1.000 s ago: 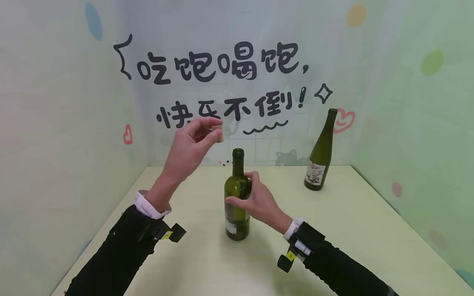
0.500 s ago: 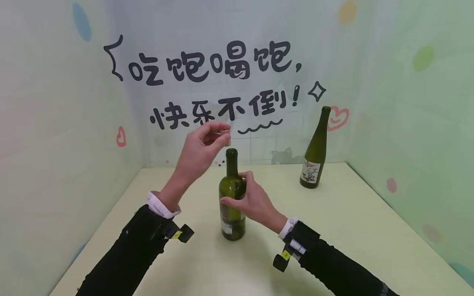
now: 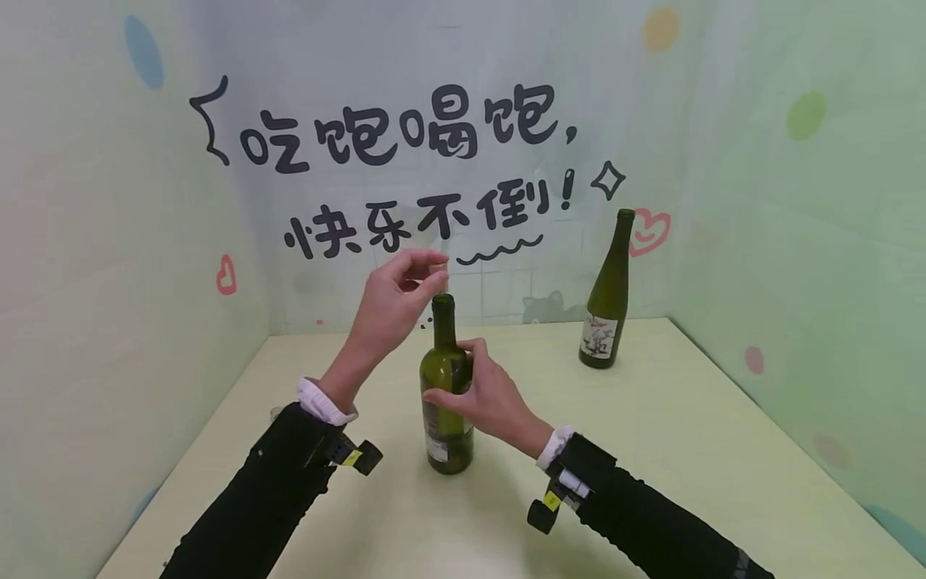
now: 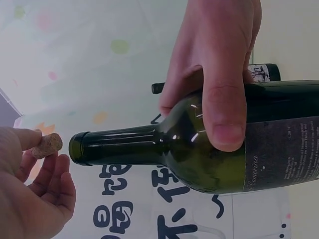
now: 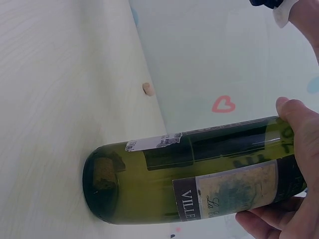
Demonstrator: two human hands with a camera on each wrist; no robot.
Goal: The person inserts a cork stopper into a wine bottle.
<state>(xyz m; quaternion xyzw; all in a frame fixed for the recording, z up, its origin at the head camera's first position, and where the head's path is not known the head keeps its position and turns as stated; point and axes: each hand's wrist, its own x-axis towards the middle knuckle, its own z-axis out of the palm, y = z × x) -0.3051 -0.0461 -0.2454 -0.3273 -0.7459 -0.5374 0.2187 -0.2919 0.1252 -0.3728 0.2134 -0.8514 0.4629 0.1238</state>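
Note:
My left hand [image 3: 394, 293] pinches a cork [image 4: 47, 146] between thumb and fingers. The cork is just above the mouth of a green wine bottle [image 3: 437, 366]; a small gap between them shows in the left wrist view. Upright on the table, the bottle is gripped around its shoulder and upper body by my right hand [image 3: 495, 398]. Another piece of cork [image 5: 103, 173] is seen through the glass near the bottle's base. Dark labels with white print cover part of the bottle's sides.
A second green bottle [image 3: 606, 297] with a white floral label stands at the back right of the pale table [image 3: 651, 450]. A loose cork [image 5: 147, 89] lies near the table's left side, partly hidden by my left sleeve in the head view. Printed walls enclose three sides.
My left hand has moved right and down with the cork, from beside and above the bottle to just over its mouth. The right hand keeps its hold, and the head view has shifted slightly.

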